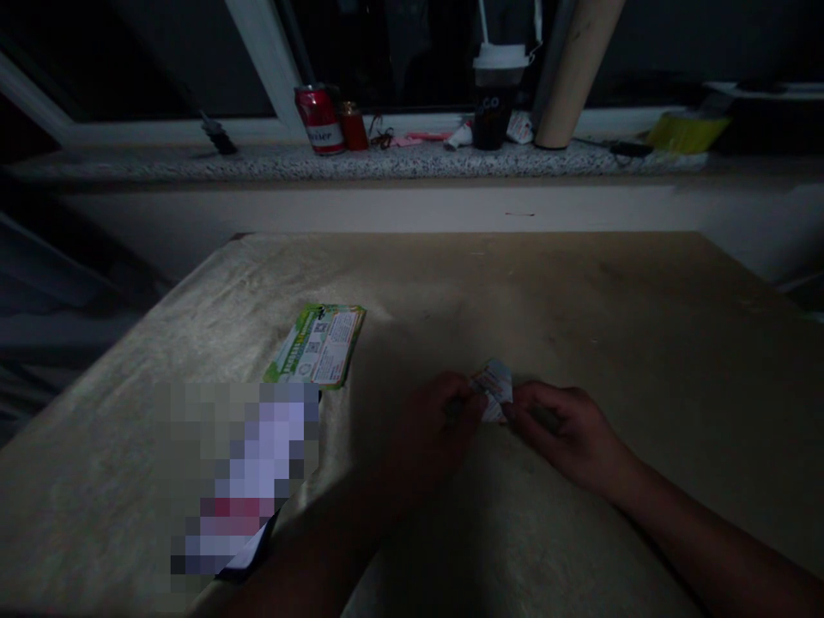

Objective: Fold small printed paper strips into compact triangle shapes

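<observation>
A small folded piece of printed paper (494, 388) is pinched between both hands just above the beige table (579, 300). My left hand (436, 422) grips its left side with closed fingers. My right hand (566, 432) holds its right edge, fingers curled. A green and white leaflet (318, 345) lies flat on the table to the left of my hands. The scene is dim, so the paper's print is unreadable.
A blurred-out flat object (241, 481) lies at the near left of the table. On the stone windowsill (193, 161) behind stand a red can (320, 118), a small red jar (354, 126), a dark lidded cup (495, 94) and a cardboard tube (575, 69).
</observation>
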Action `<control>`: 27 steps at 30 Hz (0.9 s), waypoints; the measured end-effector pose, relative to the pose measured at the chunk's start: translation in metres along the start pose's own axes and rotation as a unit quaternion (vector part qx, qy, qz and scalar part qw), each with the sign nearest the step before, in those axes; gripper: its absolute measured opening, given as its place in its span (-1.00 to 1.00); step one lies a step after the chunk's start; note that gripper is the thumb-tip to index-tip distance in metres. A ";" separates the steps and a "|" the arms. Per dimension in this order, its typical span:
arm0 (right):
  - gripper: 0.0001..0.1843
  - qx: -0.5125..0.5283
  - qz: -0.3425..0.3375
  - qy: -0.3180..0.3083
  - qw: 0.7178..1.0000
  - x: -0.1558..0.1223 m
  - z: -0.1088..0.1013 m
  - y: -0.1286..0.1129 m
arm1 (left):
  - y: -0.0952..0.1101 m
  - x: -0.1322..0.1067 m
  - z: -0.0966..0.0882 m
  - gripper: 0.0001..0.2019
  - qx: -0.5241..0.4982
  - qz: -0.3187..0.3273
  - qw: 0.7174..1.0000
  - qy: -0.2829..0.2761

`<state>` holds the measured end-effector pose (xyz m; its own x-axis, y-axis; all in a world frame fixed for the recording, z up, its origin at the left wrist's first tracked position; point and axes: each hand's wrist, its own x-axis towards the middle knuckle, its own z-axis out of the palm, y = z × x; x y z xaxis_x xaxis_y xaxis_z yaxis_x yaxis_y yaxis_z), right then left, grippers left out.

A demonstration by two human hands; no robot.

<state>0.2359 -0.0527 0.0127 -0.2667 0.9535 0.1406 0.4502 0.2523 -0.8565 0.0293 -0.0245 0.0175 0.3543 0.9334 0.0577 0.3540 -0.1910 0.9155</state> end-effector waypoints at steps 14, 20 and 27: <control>-0.81 0.074 -0.017 0.081 0.994 -0.002 0.007 -0.007 | 0.006 -0.001 0.007 -0.76 -0.059 -0.039 0.996 0.052; -0.83 0.091 -0.008 0.085 0.992 -0.001 0.006 -0.007 | 0.006 -0.002 0.008 -0.75 -0.069 -0.039 0.995 0.053; -0.79 0.149 0.032 0.056 0.987 -0.002 0.006 -0.007 | 0.005 -0.002 0.008 -0.75 -0.074 -0.041 0.996 0.038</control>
<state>0.2281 -0.0574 0.0156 -0.1434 0.9822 0.1216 0.1888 0.1477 -0.9708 0.0370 -0.0301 0.0191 0.2607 0.9654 0.0055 0.2448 -0.0717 0.9669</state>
